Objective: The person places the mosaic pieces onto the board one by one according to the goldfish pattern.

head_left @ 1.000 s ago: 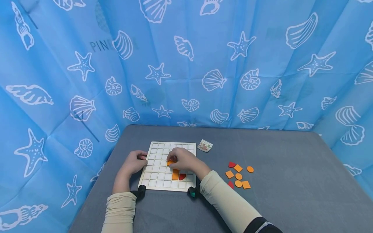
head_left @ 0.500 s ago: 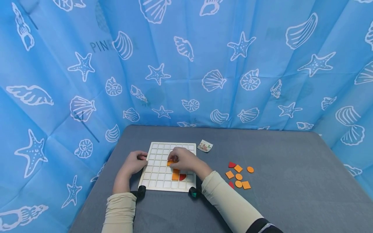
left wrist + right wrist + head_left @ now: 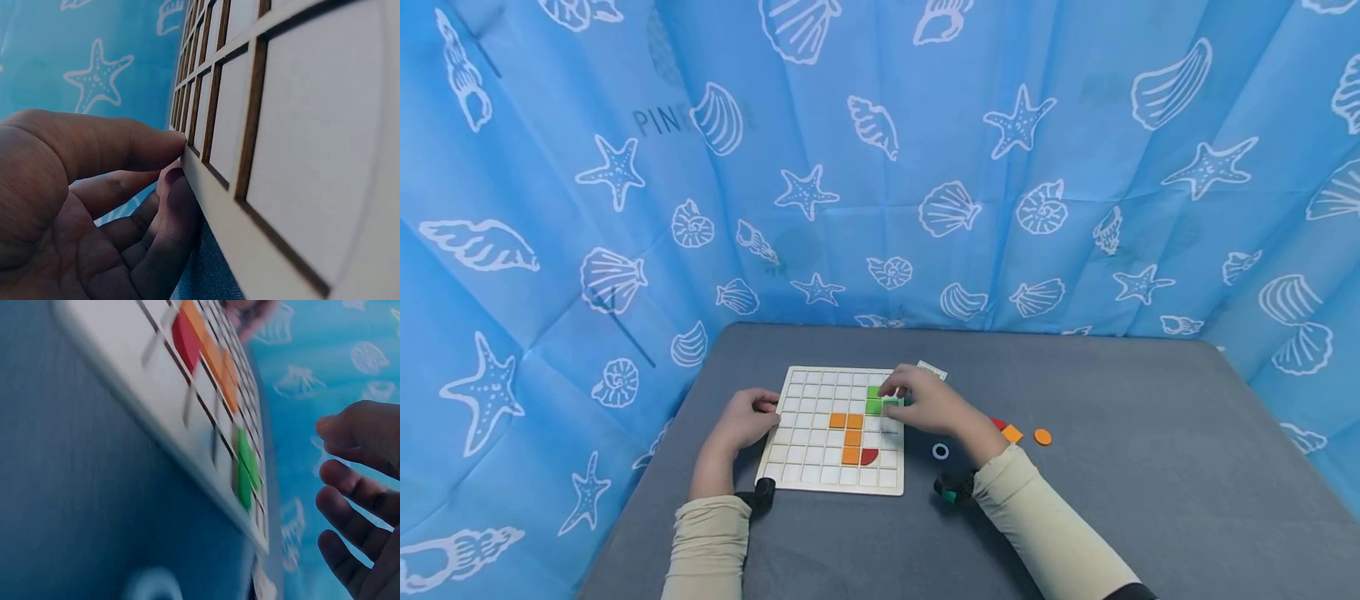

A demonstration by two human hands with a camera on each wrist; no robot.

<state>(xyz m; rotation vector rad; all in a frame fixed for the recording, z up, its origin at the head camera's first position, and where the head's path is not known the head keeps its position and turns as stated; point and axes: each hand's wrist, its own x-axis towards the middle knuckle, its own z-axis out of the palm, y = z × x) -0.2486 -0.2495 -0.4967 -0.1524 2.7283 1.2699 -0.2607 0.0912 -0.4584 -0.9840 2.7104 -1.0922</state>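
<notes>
A white grid board [image 3: 808, 457] lies on the grey table. My left hand [image 3: 748, 419] pinches its left edge, thumb on the rim and fingers curled below, as the left wrist view shows. Set in the board are several orange square tiles [image 3: 853, 437], a red quarter-round tile [image 3: 869, 456] and several green tiles [image 3: 873, 406] near the right side. Over the green tiles hovers my right hand [image 3: 931, 402]. Seen from the right wrist, its fingers [image 3: 340, 509] are spread apart and hold nothing.
Right of the board lie a pale ring [image 3: 940, 451], an orange square [image 3: 1012, 435], an orange round tile [image 3: 1042, 437] and a red piece [image 3: 998, 423], partly behind my right arm. A small patterned card [image 3: 934, 369] shows behind my right hand. A blue curtain [image 3: 880, 208] hangs behind.
My right hand has moved right and slightly back from the orange tiles at the board's middle. Orange and green tiles and the pale ring now show. My left hand has stayed put.
</notes>
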